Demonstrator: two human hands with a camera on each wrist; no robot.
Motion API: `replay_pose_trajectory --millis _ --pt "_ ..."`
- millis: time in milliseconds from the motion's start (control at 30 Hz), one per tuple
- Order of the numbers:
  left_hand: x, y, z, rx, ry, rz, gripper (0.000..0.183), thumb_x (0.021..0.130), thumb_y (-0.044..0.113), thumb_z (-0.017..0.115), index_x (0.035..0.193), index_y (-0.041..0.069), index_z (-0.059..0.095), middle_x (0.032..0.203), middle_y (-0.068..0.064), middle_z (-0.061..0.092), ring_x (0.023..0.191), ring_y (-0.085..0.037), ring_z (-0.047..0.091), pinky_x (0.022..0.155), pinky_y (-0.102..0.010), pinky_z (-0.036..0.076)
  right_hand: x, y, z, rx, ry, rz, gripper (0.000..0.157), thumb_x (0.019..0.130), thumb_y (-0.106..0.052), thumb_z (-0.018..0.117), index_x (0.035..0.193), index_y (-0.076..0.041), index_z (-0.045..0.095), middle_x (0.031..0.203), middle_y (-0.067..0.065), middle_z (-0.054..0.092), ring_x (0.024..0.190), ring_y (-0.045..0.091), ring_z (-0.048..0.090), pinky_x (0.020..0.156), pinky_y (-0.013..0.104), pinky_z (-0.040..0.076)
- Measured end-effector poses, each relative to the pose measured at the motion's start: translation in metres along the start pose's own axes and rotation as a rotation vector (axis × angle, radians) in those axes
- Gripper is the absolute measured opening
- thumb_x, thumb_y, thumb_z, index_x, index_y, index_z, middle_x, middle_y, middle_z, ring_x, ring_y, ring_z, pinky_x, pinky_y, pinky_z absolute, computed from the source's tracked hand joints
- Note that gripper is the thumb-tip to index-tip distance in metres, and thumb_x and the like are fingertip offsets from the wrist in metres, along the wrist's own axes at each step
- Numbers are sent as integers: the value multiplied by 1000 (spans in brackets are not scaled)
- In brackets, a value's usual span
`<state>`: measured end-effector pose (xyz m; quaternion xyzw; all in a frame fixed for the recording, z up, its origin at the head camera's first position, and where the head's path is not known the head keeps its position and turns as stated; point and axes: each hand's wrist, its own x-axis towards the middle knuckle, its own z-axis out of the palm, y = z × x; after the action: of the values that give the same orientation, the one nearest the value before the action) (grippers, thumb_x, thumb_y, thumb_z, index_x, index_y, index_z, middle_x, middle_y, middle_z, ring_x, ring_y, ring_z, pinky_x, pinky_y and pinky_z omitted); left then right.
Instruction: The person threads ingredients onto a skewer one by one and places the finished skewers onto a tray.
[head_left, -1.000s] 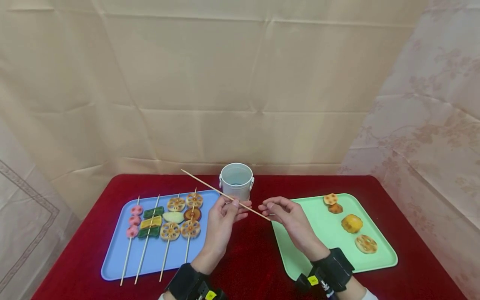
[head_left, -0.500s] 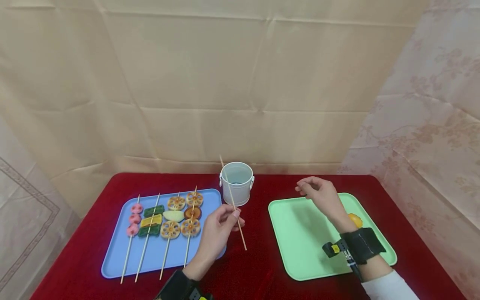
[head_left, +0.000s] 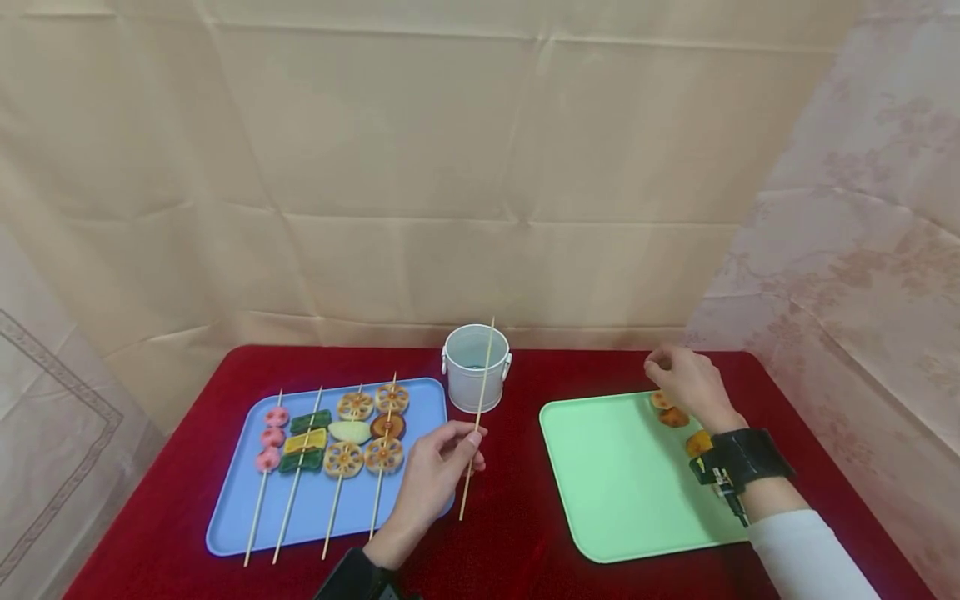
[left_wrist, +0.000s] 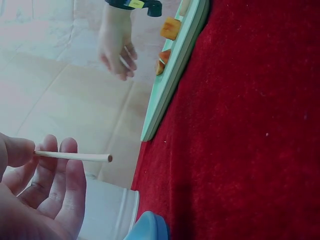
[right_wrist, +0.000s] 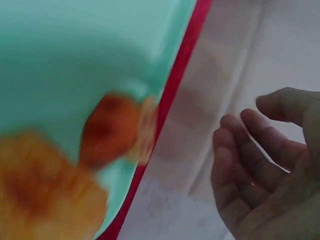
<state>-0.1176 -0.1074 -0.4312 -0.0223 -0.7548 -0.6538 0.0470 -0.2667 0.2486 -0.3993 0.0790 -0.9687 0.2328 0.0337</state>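
My left hand (head_left: pixel 438 471) pinches a bare wooden skewer (head_left: pixel 486 367) between thumb and fingers, in front of the white bucket (head_left: pixel 467 387). The skewer stands nearly upright, tip up, in the head view; the left wrist view shows its blunt end (left_wrist: pixel 109 158). Over the far right corner of the green tray (head_left: pixel 600 483) hovers my right hand (head_left: pixel 690 385), holding nothing, fingers loosely bent. Below it on the tray are a lotus root slice (head_left: pixel 660 400), a brown mushroom-like piece (head_left: pixel 674 417) and a yellow corn piece (head_left: pixel 699 443), partly hidden by the wrist.
On the left, a blue tray (head_left: pixel 232 517) holds several loaded skewers: pink pieces (head_left: pixel 273 437), green and yellow pieces (head_left: pixel 303 442), and lotus root slices (head_left: pixel 343 459). Their sticks reach over its front edge. A red cloth (head_left: pixel 517 542) covers the table.
My right hand has left the skewer and moved right, over the green tray's far corner. In my left hand the skewer has turned from slanting to nearly upright.
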Motion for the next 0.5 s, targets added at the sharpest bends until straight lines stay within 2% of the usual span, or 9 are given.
replay_pose_trajectory --millis 133,300,500 --pt "0 -1 0 -6 -3 -19 33 96 25 59 107 -5 67 76 -13 66 69 -24 68 63 -38 56 -1 14 1 -87 -47 -4 33 91 -24 64 110 4 62 97 18 65 82 31 56 71 47 49" --pt "0 -2 0 -56 -8 -56 35 96 25 59 108 -7 66 79 -22 65 70 -30 68 63 -42 56 -6 22 5 -126 -143 37 46 87 -27 69 114 9 59 103 24 55 87 34 50 74 49 47" --pt "0 -4 0 -104 -17 -73 34 97 23 57 111 -7 65 79 -20 64 70 -29 67 67 -51 54 -7 25 9 -156 -162 36 42 86 -23 68 112 9 59 100 23 52 90 35 48 76 52 44"
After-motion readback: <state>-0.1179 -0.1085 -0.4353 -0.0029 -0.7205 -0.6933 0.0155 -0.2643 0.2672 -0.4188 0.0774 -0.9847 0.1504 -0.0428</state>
